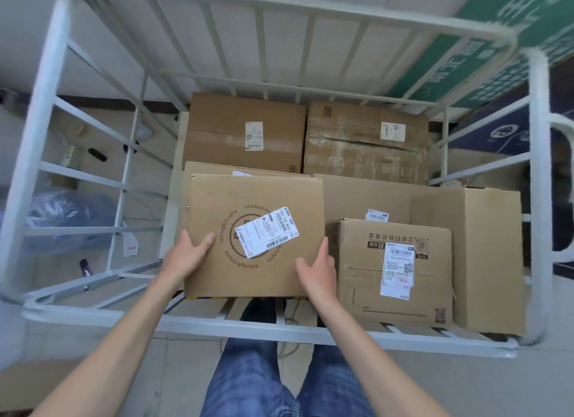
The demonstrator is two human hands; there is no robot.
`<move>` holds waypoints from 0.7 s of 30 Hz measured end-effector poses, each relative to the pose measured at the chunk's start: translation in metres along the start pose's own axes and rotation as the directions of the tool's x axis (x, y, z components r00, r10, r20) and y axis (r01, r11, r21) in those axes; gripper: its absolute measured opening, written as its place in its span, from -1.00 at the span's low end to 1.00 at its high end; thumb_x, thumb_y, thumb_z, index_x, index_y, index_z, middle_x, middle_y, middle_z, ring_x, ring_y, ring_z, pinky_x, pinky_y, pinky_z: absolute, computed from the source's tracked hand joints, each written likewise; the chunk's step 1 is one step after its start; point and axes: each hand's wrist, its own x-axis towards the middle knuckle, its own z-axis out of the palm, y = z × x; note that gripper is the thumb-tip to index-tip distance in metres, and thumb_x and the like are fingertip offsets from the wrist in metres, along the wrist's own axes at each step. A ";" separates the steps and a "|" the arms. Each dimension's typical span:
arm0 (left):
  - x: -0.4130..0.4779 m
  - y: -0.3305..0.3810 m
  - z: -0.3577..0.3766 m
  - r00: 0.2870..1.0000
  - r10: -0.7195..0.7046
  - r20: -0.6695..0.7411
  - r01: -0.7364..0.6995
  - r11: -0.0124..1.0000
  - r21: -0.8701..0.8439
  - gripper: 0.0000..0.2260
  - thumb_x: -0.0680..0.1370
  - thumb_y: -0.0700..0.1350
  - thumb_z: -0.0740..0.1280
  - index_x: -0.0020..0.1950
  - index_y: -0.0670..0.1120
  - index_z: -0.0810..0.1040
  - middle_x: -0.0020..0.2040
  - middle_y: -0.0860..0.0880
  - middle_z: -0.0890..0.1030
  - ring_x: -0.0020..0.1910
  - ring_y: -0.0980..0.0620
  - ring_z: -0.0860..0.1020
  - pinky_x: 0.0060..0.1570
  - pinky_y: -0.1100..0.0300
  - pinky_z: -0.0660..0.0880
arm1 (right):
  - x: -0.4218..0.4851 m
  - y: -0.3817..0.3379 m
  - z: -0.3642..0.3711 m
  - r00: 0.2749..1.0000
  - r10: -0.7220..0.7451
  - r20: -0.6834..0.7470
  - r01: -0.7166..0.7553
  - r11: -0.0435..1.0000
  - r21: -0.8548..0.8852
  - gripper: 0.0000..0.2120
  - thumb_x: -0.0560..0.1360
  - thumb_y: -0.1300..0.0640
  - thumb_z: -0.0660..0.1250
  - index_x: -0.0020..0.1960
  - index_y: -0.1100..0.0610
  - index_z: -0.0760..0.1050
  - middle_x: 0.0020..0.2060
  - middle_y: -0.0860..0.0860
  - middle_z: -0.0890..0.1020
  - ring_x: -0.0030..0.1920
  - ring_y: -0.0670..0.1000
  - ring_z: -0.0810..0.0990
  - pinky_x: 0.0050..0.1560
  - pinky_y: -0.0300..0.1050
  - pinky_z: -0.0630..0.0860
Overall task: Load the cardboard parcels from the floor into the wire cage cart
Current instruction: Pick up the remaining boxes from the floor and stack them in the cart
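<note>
Through the left bars of the white metal wire cage cart (pixel 49 112), the floor clutter is too blurred to make out. The left hand (pixel 189 255) grips the brown cardboard box with a round printed logo (pixel 217 218), thumb on top, fingers hidden beneath. This box is in the cart's near left, above a mostly hidden parcel. The right hand (pixel 316 267) clasps its right near corner, thumb on top. At least five other matte parcels fill the cart, and the one at the far right is a crinkled, taped cardboard parcel (pixel 366 143).

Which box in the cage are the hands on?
The front-left box, with the round printed logo; left hand and right hand hold its near edge. No other is touched.
</note>
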 end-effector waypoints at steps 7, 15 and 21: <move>-0.035 -0.020 0.006 0.999 0.051 0.012 -0.051 0.998 0.031 -0.42 0.52 0.35 0.25 0.35 -0.03 0.36 0.32 -0.07 0.55 0.21 -0.14 0.55 0.08 -0.02 0.48 | -0.035 0.019 -0.006 0.995 -0.021 -0.102 0.021 1.000 -0.004 -0.20 0.54 -0.06 0.29 0.64 -0.02 -0.07 0.56 0.08 0.20 0.53 0.14 0.21 0.48 0.12 0.24; -0.032 -0.009 0.036 0.985 0.000 0.173 0.003 1.000 -0.020 -0.39 0.60 0.16 0.26 0.47 -0.19 0.18 0.43 -0.18 0.44 0.35 -0.21 0.46 0.30 -0.11 0.43 | -0.041 0.050 -0.010 0.996 0.093 -0.014 -0.094 0.958 -0.270 -0.19 0.58 0.01 0.19 0.63 0.20 -0.22 0.55 0.23 0.13 0.54 0.22 0.16 0.46 0.05 0.21; -0.036 -0.022 0.037 0.981 -0.029 0.194 0.068 0.978 -0.200 -0.33 0.60 0.07 0.33 0.54 -0.22 0.11 0.47 -0.21 0.37 0.39 -0.23 0.41 0.38 -0.18 0.36 | -0.054 0.054 -0.015 0.997 0.067 0.046 -0.054 0.966 -0.251 -0.24 0.62 0.00 0.16 0.64 0.12 -0.19 0.63 0.13 -0.06 0.60 0.15 0.01 0.52 0.02 0.11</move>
